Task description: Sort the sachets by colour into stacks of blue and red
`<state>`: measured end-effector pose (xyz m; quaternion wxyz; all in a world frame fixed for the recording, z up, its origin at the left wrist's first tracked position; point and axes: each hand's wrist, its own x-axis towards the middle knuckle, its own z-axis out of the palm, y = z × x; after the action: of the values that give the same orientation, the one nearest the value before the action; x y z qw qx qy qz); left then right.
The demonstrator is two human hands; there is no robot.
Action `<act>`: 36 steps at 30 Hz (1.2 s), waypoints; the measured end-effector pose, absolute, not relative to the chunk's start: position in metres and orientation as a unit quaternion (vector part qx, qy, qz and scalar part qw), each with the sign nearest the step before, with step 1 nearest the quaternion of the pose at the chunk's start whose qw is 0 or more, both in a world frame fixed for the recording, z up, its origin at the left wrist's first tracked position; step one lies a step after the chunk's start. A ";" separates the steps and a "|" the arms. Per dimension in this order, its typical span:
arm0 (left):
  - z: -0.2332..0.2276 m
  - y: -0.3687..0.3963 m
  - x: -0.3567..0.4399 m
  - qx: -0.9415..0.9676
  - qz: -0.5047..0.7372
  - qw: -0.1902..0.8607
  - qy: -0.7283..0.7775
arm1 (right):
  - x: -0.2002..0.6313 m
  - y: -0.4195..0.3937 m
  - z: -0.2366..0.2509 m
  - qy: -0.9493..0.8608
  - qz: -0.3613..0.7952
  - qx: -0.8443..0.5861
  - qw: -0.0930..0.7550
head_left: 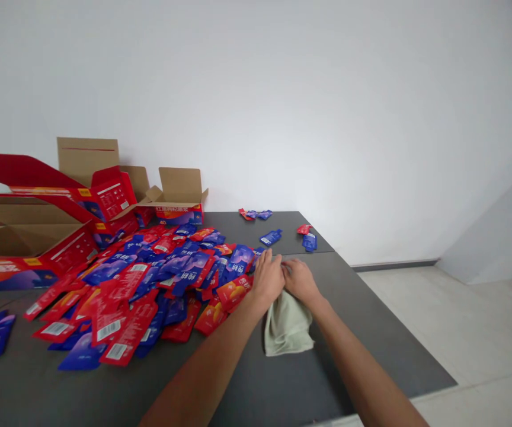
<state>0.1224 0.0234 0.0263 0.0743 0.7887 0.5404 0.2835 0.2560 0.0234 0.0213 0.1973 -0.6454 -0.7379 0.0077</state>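
Left hand [269, 277], right hand [301, 279], side by side on pale-green cloth [287, 329]! Fingers bent, can't tell if clamped; pouches [190, 268] heaped to their left.

- Cloth [288, 329], lower centre: plain pale green.
- Sachets [124, 283], mostly left: red or blue, some barcoded.
- Boxes [72, 254], left: red and blue outside, brown inside.
- Worktop [358, 332]: dark grey.

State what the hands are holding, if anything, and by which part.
A pale green cloth, apparently by its far end, where the left hand and right hand meet; their exact finger grip is hidden.
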 end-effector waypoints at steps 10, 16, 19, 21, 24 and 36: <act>-0.003 0.154 0.183 0.782 0.229 0.091 0.572 | 0.319 0.151 -0.016 -0.675 -0.062 -0.708 0.198; -0.031 0.216 0.203 0.745 0.192 0.104 0.631 | 0.352 0.227 -0.039 -0.619 -0.065 -0.765 0.166; -0.044 0.229 0.205 0.726 0.175 0.120 0.654 | 0.361 0.255 -0.047 -0.594 -0.034 -0.790 0.150; -0.049 0.232 0.204 0.727 0.168 0.125 0.654 | 0.365 0.267 -0.050 -0.585 0.001 -0.800 0.135; -0.048 0.231 0.204 0.749 0.164 0.117 0.632 | 0.367 0.272 -0.051 -0.601 0.035 -0.791 0.108; -0.014 0.165 0.208 0.771 0.161 0.122 0.604 | 0.335 0.179 -0.042 -0.689 0.020 -0.720 0.082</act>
<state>0.2082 0.1649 -0.0140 0.1217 0.7707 0.6044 0.1613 0.3351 0.1788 -0.0417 0.0818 -0.7198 -0.6891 0.0196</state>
